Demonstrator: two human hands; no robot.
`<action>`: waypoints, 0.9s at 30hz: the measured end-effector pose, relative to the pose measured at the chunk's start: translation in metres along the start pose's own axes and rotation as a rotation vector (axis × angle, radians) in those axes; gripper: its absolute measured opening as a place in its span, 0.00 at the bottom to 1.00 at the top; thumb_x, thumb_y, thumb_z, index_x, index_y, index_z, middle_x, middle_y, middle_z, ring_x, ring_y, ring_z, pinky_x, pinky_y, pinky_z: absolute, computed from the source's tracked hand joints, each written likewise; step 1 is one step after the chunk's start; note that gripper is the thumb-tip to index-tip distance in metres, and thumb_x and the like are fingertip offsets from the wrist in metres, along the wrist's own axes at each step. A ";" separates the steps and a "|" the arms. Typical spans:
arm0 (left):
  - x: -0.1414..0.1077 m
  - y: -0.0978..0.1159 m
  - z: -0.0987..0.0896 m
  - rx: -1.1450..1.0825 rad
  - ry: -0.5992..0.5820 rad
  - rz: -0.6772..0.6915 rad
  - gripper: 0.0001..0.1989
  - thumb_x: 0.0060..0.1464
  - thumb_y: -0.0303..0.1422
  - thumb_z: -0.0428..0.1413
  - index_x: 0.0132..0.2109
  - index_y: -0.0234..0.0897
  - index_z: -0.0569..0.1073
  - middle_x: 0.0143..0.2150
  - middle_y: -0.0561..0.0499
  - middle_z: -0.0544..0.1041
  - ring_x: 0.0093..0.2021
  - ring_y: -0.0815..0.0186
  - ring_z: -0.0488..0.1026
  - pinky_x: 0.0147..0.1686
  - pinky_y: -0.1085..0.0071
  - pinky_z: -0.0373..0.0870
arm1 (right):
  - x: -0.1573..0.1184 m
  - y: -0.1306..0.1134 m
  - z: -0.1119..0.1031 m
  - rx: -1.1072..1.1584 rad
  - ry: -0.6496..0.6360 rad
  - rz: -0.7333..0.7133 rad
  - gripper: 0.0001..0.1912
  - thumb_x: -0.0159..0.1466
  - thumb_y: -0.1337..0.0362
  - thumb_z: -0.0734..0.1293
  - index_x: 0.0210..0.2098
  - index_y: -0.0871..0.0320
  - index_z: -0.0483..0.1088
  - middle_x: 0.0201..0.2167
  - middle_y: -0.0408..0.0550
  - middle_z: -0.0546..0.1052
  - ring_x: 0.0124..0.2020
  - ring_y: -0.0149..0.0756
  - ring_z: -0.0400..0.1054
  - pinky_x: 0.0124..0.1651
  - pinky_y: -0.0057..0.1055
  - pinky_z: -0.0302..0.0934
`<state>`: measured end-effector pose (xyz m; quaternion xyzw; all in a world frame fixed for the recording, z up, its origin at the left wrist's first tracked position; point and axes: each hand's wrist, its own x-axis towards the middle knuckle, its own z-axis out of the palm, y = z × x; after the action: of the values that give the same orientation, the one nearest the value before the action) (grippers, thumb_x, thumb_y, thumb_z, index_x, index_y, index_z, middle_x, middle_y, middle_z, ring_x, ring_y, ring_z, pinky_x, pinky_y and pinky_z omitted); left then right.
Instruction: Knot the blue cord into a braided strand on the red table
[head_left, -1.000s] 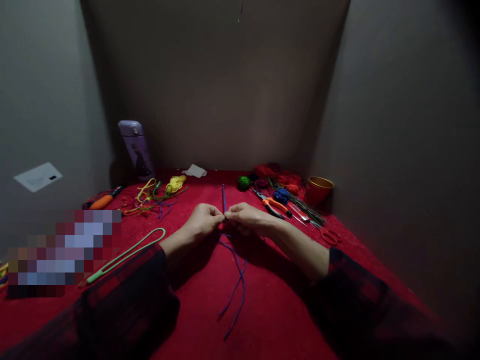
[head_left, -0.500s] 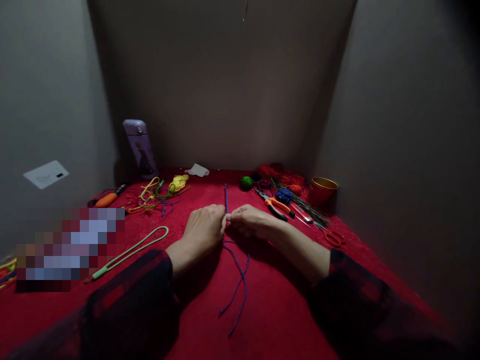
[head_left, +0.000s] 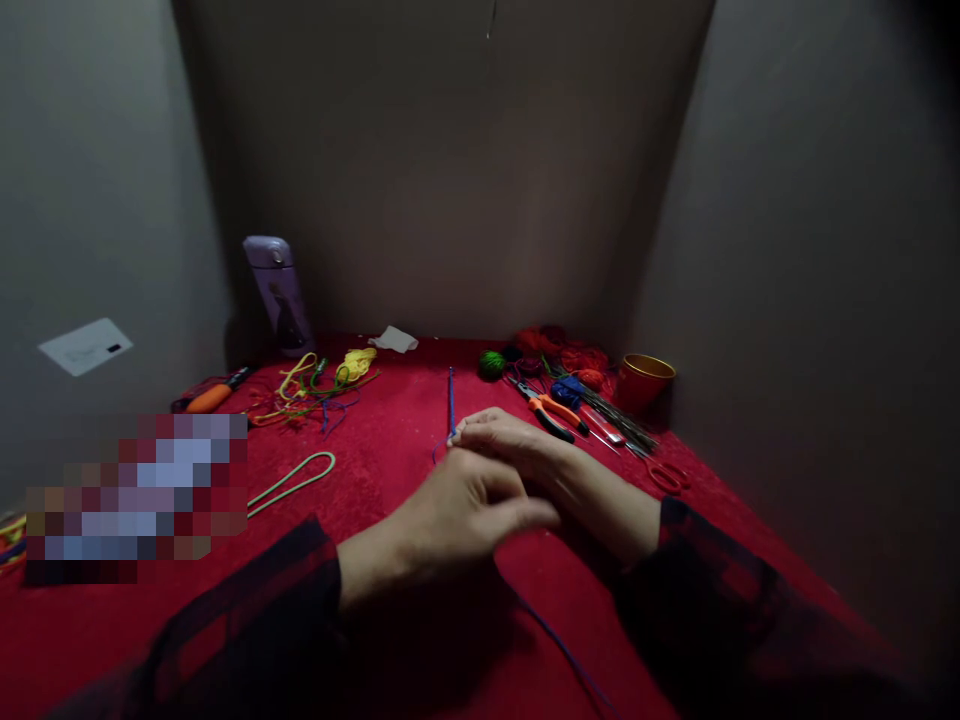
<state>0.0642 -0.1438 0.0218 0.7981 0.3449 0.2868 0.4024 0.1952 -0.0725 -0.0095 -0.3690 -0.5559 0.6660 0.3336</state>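
Observation:
A narrow straight blue length of cord (head_left: pixel 451 400) points away from me in the middle of the red-covered table (head_left: pixel 405 400). At its near end, my right hand (head_left: pixel 510 440) pinches it between closed fingertips. My left hand (head_left: pixel 457 505) is in front of the right one, back upward and thumb stretched to the right. Its other fingers are mostly hidden underneath. A small loop of the cord bends out left of my right fingertips. One loose blue strand (head_left: pixel 562 650) runs from below my hands toward the lower right.
Pliers (head_left: pixel 551 412), scissors (head_left: pixel 667 474), yarn balls (head_left: pixel 491 365) and a red cup (head_left: pixel 646 385) stand or lie right. Left are a purple bottle (head_left: pixel 281 300), tangled cords (head_left: pixel 304 390), a pale green loop tool (head_left: pixel 304 475) and an orange-handled tool (head_left: pixel 210 398).
My left hand has come away from the pinch point, moving nearer and right across the right wrist. A loose strand has swung to the lower right. The right hand stays at the cord.

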 end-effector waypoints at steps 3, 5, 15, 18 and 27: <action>0.017 -0.021 -0.015 -0.066 0.531 -0.159 0.07 0.49 0.30 0.51 0.32 0.33 0.72 0.26 0.50 0.73 0.24 0.72 0.65 0.24 0.76 0.60 | 0.006 0.005 -0.002 -0.051 -0.037 -0.019 0.06 0.52 0.69 0.63 0.21 0.59 0.59 0.16 0.37 0.56 0.16 0.22 0.47 0.18 0.23 0.42; 0.025 -0.036 -0.024 -0.101 0.558 -0.345 0.07 0.48 0.25 0.49 0.33 0.32 0.71 0.19 0.53 0.68 0.18 0.73 0.62 0.19 0.76 0.56 | 0.013 0.006 -0.004 -0.111 -0.099 0.039 0.09 0.53 0.66 0.63 0.20 0.59 0.57 0.14 0.35 0.52 0.15 0.21 0.41 0.17 0.24 0.35; 0.034 -0.066 -0.044 0.069 0.340 -0.283 0.09 0.42 0.33 0.54 0.22 0.30 0.72 0.15 0.55 0.65 0.18 0.74 0.56 0.19 0.76 0.50 | 0.011 -0.006 -0.004 -0.322 -0.059 0.025 0.11 0.53 0.62 0.64 0.21 0.59 0.57 0.15 0.34 0.54 0.14 0.20 0.42 0.16 0.23 0.35; 0.037 -0.072 -0.048 0.121 0.341 -0.301 0.09 0.40 0.33 0.55 0.22 0.30 0.74 0.15 0.55 0.65 0.18 0.74 0.56 0.20 0.76 0.50 | 0.009 -0.010 -0.003 -0.502 -0.030 0.024 0.09 0.53 0.62 0.64 0.21 0.60 0.60 0.14 0.36 0.57 0.14 0.21 0.46 0.16 0.23 0.38; 0.032 -0.057 -0.036 -0.151 0.410 -0.471 0.06 0.41 0.28 0.53 0.20 0.32 0.68 0.13 0.56 0.63 0.13 0.76 0.54 0.15 0.77 0.47 | -0.010 -0.038 0.001 -0.792 -0.288 -0.009 0.08 0.55 0.64 0.64 0.22 0.61 0.68 0.13 0.40 0.67 0.15 0.23 0.55 0.19 0.22 0.47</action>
<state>0.0384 -0.0776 -0.0018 0.5898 0.5719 0.3650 0.4379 0.2009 -0.0758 0.0296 -0.3697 -0.8114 0.4441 0.0876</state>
